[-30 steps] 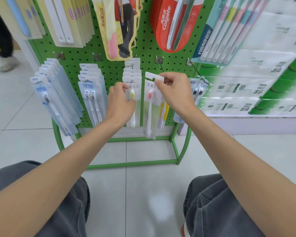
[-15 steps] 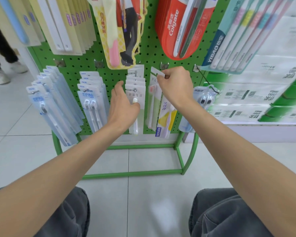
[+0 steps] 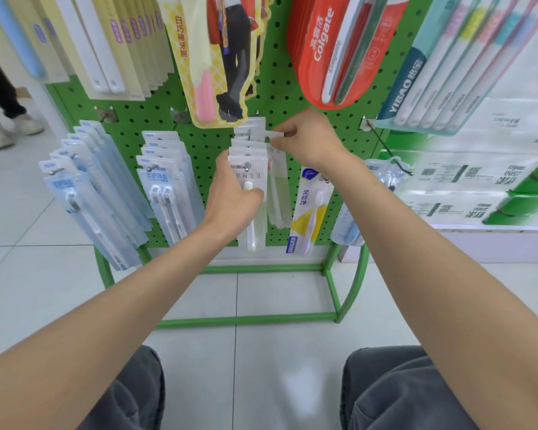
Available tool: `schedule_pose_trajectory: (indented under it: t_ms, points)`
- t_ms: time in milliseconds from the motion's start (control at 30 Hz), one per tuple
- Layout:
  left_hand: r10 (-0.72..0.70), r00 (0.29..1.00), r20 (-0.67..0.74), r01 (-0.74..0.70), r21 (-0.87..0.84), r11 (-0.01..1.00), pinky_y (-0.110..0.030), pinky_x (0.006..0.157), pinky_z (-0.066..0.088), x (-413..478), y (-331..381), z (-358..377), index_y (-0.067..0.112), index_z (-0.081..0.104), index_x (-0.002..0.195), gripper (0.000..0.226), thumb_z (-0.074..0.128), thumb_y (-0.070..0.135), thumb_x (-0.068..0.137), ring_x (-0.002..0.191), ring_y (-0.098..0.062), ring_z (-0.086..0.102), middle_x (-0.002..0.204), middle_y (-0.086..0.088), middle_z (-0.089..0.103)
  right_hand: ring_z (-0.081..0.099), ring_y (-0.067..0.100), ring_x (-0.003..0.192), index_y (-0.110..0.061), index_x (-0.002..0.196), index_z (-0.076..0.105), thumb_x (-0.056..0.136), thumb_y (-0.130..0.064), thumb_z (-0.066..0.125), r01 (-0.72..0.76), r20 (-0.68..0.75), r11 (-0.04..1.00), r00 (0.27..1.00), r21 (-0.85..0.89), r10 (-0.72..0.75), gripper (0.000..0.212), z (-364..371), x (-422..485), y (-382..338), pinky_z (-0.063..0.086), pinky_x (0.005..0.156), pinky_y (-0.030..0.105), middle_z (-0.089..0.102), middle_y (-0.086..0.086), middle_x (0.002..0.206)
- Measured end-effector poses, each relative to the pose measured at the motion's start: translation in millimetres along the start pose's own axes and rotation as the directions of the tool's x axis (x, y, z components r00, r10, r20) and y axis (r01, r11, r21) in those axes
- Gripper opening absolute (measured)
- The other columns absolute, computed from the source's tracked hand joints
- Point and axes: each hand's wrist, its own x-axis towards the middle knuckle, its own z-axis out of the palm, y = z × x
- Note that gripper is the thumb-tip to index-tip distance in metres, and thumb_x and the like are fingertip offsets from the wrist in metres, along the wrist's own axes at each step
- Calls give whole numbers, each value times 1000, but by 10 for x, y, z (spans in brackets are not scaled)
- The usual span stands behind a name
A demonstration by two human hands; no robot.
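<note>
A green pegboard rack carries hanging toothbrush packs. My left hand grips the row of clear packs hung on the middle hook, thumb over the front pack with the pale yellow brush. My right hand pinches the white top tab of one clear toothbrush pack with a pink brush, held against the back of that row, close to the pegboard. The hook itself is hidden behind the packs.
Blue toothbrush packs and twin-brush packs hang at left. A yellow-white pack hangs right of my hands. Red Colgate packs hang above. Stacked tissue packs fill the right. A person's legs stand at far left.
My right hand carried the pink-brush pack up and left, from in front of the neighbouring hook to the back of the clear-pack row. My left hand kept hold of that row.
</note>
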Motion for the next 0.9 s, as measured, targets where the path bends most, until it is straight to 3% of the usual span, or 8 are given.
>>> schedule_pose_trajectory:
  t_ms: [167, 233, 300, 400, 500, 600, 767, 900]
  points:
    - [-26, 999, 23, 26, -17, 1000, 0, 52, 36, 12, 2, -16, 24, 30, 141, 64, 56, 3, 87, 85, 9, 51, 101, 22, 51, 64, 19, 106, -12, 122, 68, 92, -25, 66, -3, 16, 997, 1000, 76, 1, 33, -23, 53, -21, 52, 95, 36, 67, 5, 122]
    - [-23, 1000, 18, 24, -37, 999, 1, 58, 37, 42, -12, -30, 23, 32, 141, 64, 58, 3, 86, 92, 10, 51, 104, 22, 52, 63, 15, 97, -10, 124, 67, 93, -23, 64, 12, 24, 997, 1000, 76, -14, 33, -24, 66, -23, 51, 87, 28, 67, 6, 119]
    - [-30, 999, 11, 30, -57, 998, -8, 67, 41, 70, -22, -40, 23, 33, 141, 65, 59, 2, 85, 96, 8, 53, 105, 21, 52, 58, 9, 80, -8, 124, 66, 94, -20, 63, 28, 37, 997, 999, 76, -31, 33, -22, 77, -18, 45, 70, 18, 67, 3, 108]
    - [-35, 999, -1, 35, -64, 997, -15, 70, 41, 95, -29, -48, 23, 32, 141, 66, 61, 3, 85, 95, 7, 53, 104, 22, 52, 56, 7, 75, -7, 125, 65, 95, -19, 63, 20, 59, 994, 998, 110, -26, 33, -3, 112, -14, 41, 62, 9, 64, -1, 97]
    - [-39, 999, -1, 39, -63, 997, -13, 67, 39, 105, -35, -49, 23, 34, 140, 64, 61, 3, 85, 92, 7, 53, 105, 18, 54, 59, 4, 66, -6, 123, 67, 95, -17, 59, 13, 100, 991, 995, 130, -26, 30, 54, 148, -38, 50, 70, 18, 65, -3, 76]
    - [-40, 999, 8, 40, -61, 997, -8, 62, 39, 106, -37, -50, 23, 36, 137, 62, 61, 2, 84, 90, 7, 54, 106, 14, 56, 67, 10, 73, -5, 120, 67, 96, -11, 56, 6, 122, 987, 992, 158, -25, 27, 127, 188, -59, 58, 82, 30, 70, 4, 83]
    - [-28, 999, 17, 29, -51, 998, -11, 68, 38, 100, -28, -61, 23, 37, 136, 60, 61, 3, 85, 94, 5, 53, 110, 12, 54, 62, 8, 69, -11, 112, 72, 92, -6, 54, -7, 167, 989, 986, 145, -17, 27, 150, 231, -87, 55, 76, 29, 66, -5, 74]
    - [-37, 999, 19, 38, -53, 998, -14, 70, 38, 109, -39, -62, 23, 36, 137, 61, 61, 5, 85, 97, 3, 54, 113, 11, 56, 63, 16, 93, -11, 111, 69, 95, -7, 49, -6, 49, 987, 999, 162, -2, 26, 107, 241, -41, 51, 84, 28, 68, 2, 99]
